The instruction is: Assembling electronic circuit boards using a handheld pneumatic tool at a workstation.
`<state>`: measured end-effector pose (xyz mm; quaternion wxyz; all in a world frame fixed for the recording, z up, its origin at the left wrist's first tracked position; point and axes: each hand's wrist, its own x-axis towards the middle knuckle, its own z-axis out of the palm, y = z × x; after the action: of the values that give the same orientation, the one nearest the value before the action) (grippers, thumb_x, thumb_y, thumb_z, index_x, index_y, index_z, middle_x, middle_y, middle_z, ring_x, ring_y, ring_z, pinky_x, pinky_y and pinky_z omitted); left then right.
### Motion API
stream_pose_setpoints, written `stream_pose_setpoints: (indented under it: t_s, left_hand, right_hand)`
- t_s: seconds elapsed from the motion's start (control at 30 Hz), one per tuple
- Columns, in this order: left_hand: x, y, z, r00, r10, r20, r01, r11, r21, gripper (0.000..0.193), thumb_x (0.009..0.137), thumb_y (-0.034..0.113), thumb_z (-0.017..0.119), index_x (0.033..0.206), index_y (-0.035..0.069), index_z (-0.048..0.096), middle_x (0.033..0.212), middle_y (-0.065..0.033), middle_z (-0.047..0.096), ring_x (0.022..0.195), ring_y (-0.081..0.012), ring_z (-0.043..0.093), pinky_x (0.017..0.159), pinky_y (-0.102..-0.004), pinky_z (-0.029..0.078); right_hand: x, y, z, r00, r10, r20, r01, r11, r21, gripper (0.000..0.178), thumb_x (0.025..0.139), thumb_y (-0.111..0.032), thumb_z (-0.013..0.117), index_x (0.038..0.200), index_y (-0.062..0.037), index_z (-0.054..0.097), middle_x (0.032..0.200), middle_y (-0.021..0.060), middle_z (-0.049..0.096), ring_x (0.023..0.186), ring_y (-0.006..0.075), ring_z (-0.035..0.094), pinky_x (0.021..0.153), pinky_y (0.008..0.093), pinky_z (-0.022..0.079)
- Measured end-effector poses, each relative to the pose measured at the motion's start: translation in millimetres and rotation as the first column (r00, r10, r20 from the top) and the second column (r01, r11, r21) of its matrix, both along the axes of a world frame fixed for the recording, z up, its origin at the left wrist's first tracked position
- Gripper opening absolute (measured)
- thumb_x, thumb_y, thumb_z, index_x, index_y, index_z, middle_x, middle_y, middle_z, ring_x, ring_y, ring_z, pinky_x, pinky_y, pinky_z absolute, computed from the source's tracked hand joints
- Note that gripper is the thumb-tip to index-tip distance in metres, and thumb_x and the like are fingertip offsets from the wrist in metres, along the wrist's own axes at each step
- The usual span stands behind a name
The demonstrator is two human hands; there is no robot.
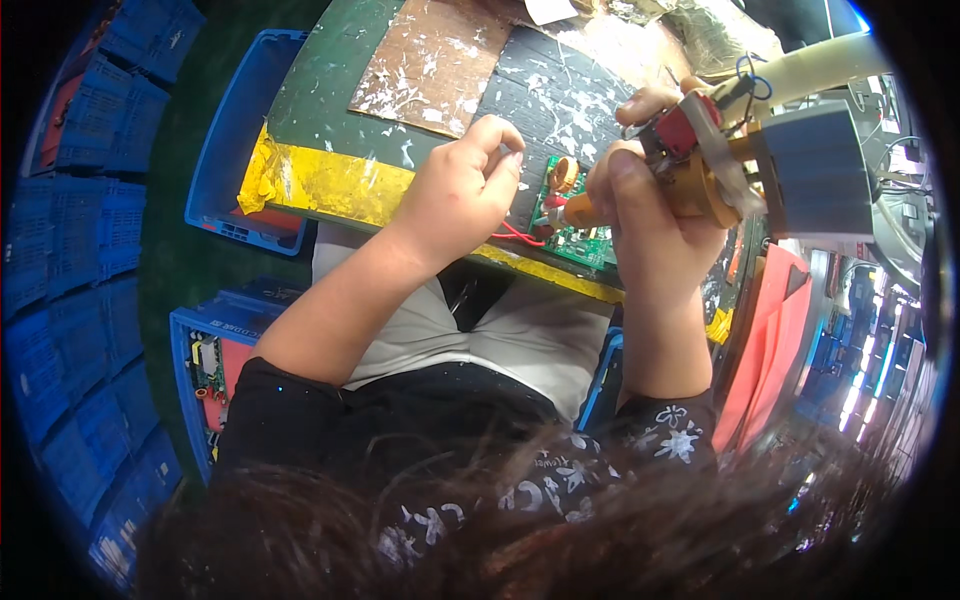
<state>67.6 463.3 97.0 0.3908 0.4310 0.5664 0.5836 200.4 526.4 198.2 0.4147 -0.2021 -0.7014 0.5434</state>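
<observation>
My right hand (650, 205) is wrapped round an amber and red glue gun (690, 175) at the right of the bench. Its amber nozzle points left and down at a green circuit board (590, 245). On the board stand a copper-wound coil (563, 175) and other small parts, and red wires (518, 236) run off its left side. Just left of the board, my left hand (462, 185) is closed, thumb against curled fingers. What it holds, if anything, is hidden. The right hand and the gun cover part of the board.
A green bench top (330, 105) with yellow tape (330, 185) along its front edge carries a brown board (430, 65) and a dark mat (540, 85), both strewn with white scraps. Blue crates (240, 150) stand at the left. A grey-blue box-shaped device (820, 170) sits at right.
</observation>
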Motion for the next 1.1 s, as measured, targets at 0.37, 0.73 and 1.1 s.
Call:
stream_pose_setpoints:
  t_s: [0.37, 0.73, 1.1]
  left_hand:
    - [-1.6, -2.4, 4.2, 1.0, -0.009, -0.02, 0.009, 1.0, -0.016, 0.004, 0.09, 0.001, 0.056, 0.094, 0.002, 0.057, 0.063, 0.0054, 0.046, 0.056, -0.0006, 0.038, 0.048, -0.0213, 0.031]
    - [2.3, -1.0, 8.9, 0.99, 0.04, -0.138, -0.043, 0.999, -0.021, 0.007, 0.085, 0.003, 0.058, 0.092, 0.003, 0.058, 0.062, -0.0043, 0.06, 0.057, -0.007, 0.059, 0.052, -0.0245, 0.044]
    - [4.7, 1.0, -8.0, 0.945, 0.071, -0.32, -0.079, 0.997, -0.014, 0.007, 0.089, -0.001, 0.057, 0.094, 0.004, 0.058, 0.068, 0.0075, 0.046, 0.06, -0.0002, 0.037, 0.052, -0.0183, 0.029]
  right_hand:
    - [2.2, -4.8, 14.1, 0.995, -0.08, -0.065, 0.078, 0.996, -0.035, 0.063, 0.082, 0.01, 0.051, 0.141, -0.0001, 0.03, 0.127, 0.0258, 0.047, 0.047, 0.0093, 0.046, 0.042, 0.0241, 0.039]
    - [115.8, -7.1, 39.0, 0.948, 0.233, -0.217, -0.209, 0.969, 0.13, 0.072, 0.072, 0.01, 0.048, 0.14, 0.0037, 0.027, 0.103, 0.0166, 0.046, 0.046, 0.0078, 0.041, 0.044, 0.0214, 0.035]
    - [170.9, 26.2, 4.9, 0.948, -0.27, -0.171, 0.259, 0.962, -0.086, 0.056, 0.07, 0.014, 0.053, 0.125, 0.0045, 0.048, 0.094, 0.0173, 0.059, 0.06, 0.0097, 0.049, 0.048, 0.0196, 0.039]
